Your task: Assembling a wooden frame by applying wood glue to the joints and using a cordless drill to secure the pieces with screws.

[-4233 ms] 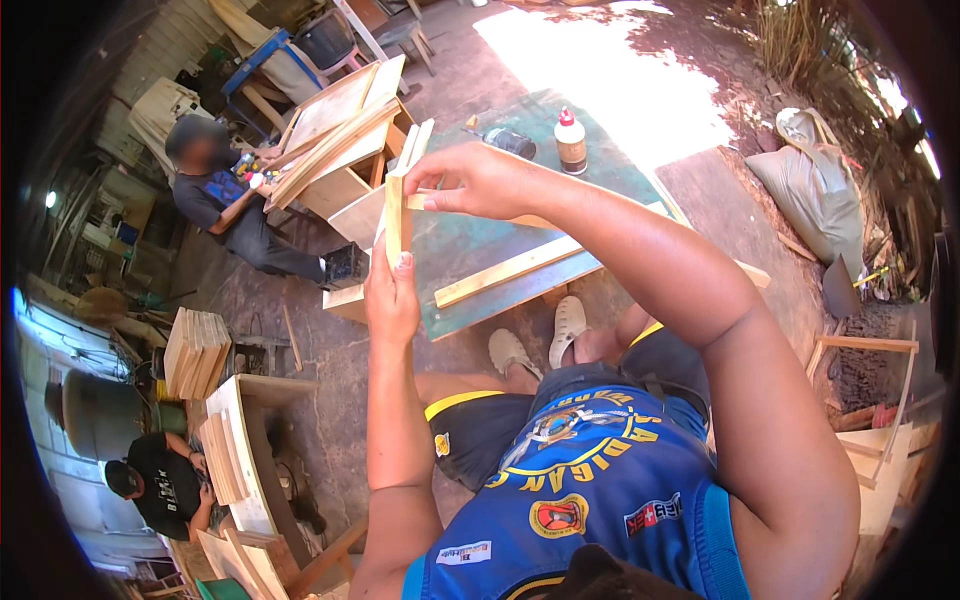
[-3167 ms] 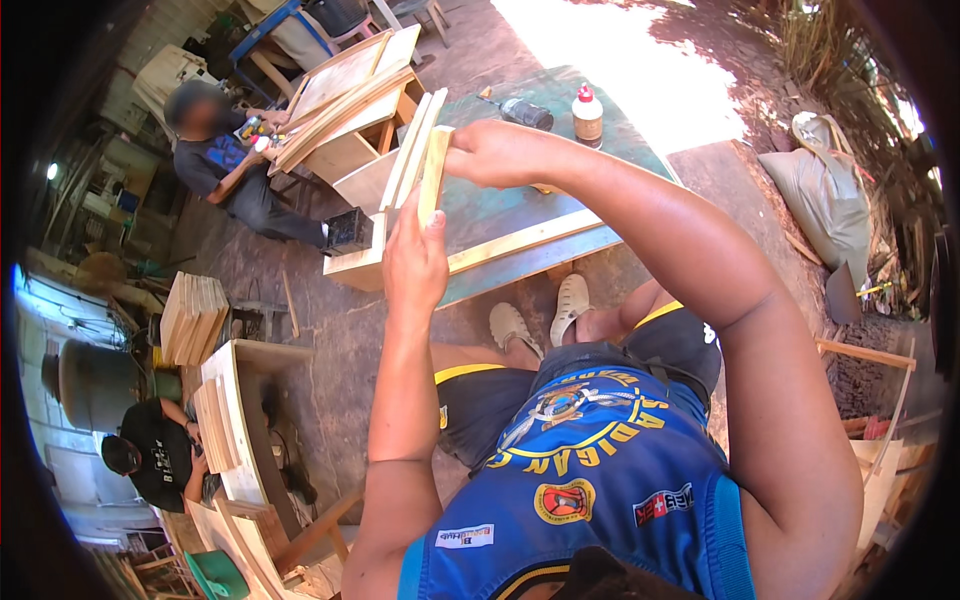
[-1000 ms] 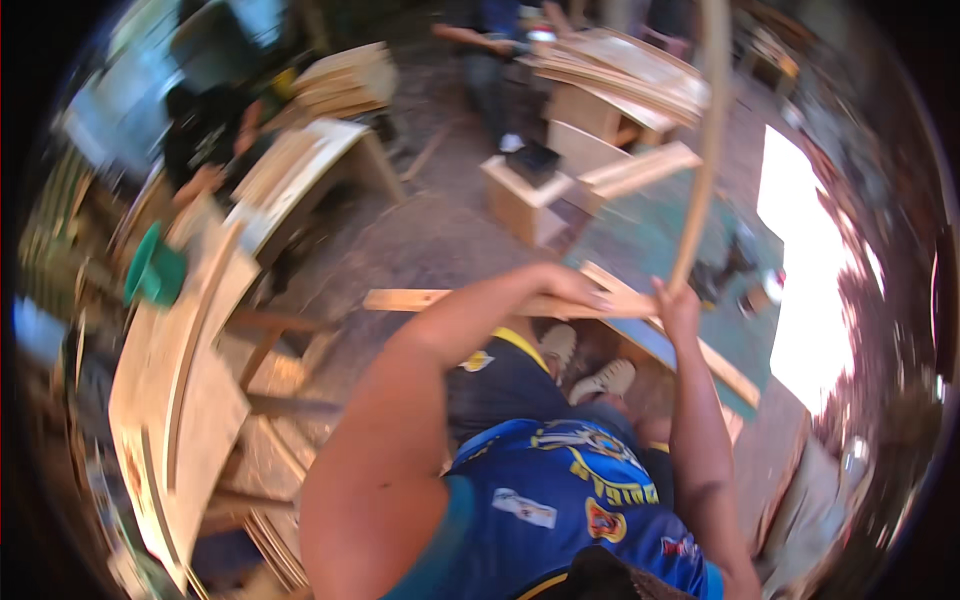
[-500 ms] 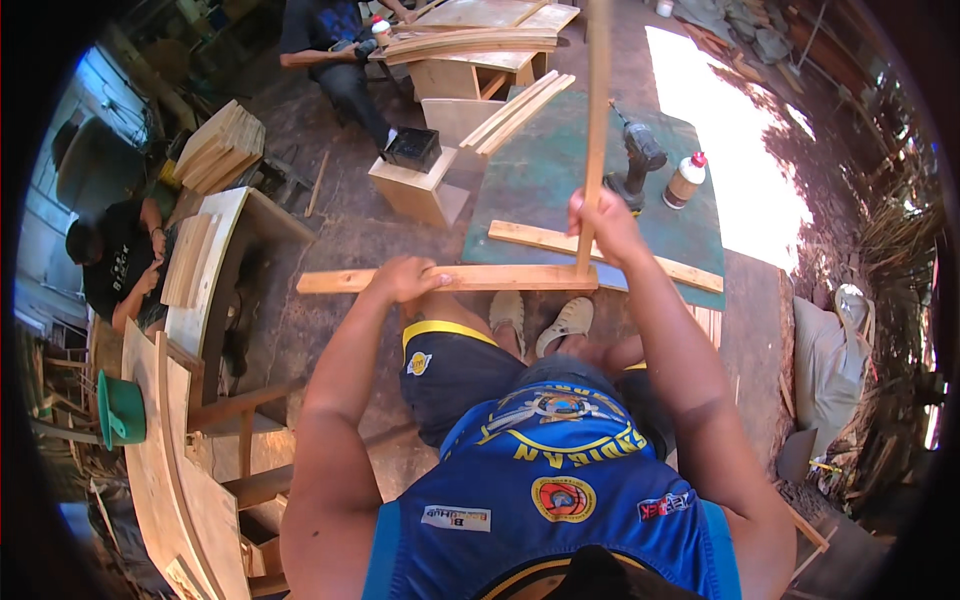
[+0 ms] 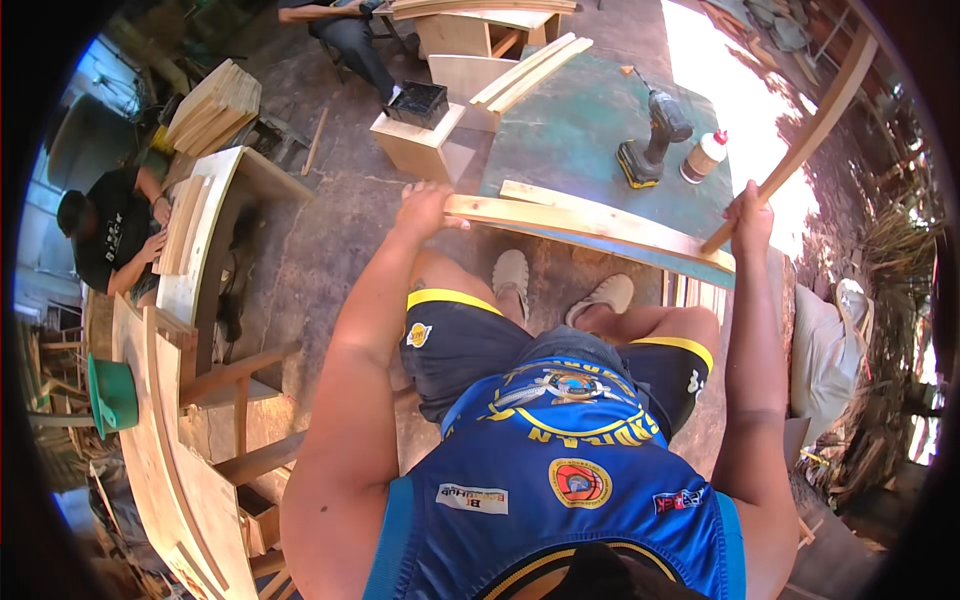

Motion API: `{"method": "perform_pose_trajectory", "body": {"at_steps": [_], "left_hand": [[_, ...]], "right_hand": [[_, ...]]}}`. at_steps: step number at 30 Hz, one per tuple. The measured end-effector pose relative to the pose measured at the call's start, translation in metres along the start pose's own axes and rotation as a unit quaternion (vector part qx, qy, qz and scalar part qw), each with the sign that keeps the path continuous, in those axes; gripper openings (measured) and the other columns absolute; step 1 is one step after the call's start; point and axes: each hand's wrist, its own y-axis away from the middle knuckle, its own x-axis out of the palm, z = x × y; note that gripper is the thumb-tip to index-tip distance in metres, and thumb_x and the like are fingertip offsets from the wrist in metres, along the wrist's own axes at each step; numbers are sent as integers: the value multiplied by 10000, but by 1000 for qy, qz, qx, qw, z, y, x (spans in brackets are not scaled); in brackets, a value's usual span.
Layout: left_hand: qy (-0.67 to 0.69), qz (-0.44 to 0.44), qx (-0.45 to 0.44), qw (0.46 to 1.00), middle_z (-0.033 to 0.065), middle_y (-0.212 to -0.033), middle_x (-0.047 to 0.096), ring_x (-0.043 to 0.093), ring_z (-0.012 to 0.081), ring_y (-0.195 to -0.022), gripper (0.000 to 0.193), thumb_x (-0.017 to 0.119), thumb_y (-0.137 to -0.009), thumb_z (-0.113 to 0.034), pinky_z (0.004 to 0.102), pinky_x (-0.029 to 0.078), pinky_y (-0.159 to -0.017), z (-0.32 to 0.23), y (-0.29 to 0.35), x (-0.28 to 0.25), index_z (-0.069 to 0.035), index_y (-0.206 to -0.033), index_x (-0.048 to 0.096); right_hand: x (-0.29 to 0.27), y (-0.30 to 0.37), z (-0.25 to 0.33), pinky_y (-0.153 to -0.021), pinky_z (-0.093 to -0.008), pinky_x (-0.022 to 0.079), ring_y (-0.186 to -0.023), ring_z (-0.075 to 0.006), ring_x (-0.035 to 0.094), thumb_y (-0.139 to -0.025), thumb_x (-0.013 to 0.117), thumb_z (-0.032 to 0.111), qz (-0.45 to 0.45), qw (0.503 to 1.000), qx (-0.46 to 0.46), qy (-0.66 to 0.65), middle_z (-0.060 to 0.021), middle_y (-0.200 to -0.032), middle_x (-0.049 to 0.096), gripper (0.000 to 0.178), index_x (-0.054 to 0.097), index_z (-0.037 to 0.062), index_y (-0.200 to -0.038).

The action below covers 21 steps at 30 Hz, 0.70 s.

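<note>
My left hand (image 5: 425, 210) is closed round the left end of a pale wooden strip (image 5: 580, 218), which lies crosswise in front of my knees. A second wooden strip (image 5: 815, 125) rises slantwise to the upper right, with my right hand (image 5: 748, 225) wrapped round its lower part. The two strips meet at a corner beside my right hand; how they are fixed there cannot be made out. Another wooden piece (image 5: 520, 188) lies on the green tabletop (image 5: 560, 120), partly hidden behind the first strip. A cordless drill (image 5: 662, 135) and a red-capped white bottle (image 5: 704, 158) stand beyond it.
A black bin (image 5: 418, 104) sits on a small wooden box (image 5: 415, 145). At the left, a co-worker (image 5: 115, 225) bends over wooden slats (image 5: 185, 225). Another person sits at the top. Curved wood parts (image 5: 165, 420) and a green hard hat-like object (image 5: 112, 395) are at lower left.
Both hands have moved apart and up, carrying the joined strips to the right. The upright strip now leans to the right, and my left hand has shifted to the other strip's left end.
</note>
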Motion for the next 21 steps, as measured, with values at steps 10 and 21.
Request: {"method": "perform_pose_trajectory", "body": {"at_steps": [10, 21], "left_hand": [[246, -82, -131, 957, 166, -1252, 536, 501, 316, -1184, 854, 901, -538, -246, 383, 407, -1010, -40, -65, 49, -59, -1277, 513], [448, -6, -106, 888, 156, -1237, 578, 583, 210, -1065, 719, 661, -717, 32, 298, 453, -936, -57, -148, 82, -116, -1383, 433]], "right_hand": [[-97, -70, -38, -675, -306, 446, -661, -117, 479, -907, 597, 439, -70, 984, 73, 146, -8, -694, 475, 395, 530, 69, -787], [-141, -114, -112, -749, -299, 436, -637, -109, 402, -951, 554, 386, -146, 986, 79, 11, 12, -660, 409, 358, 462, 102, -753]]}}
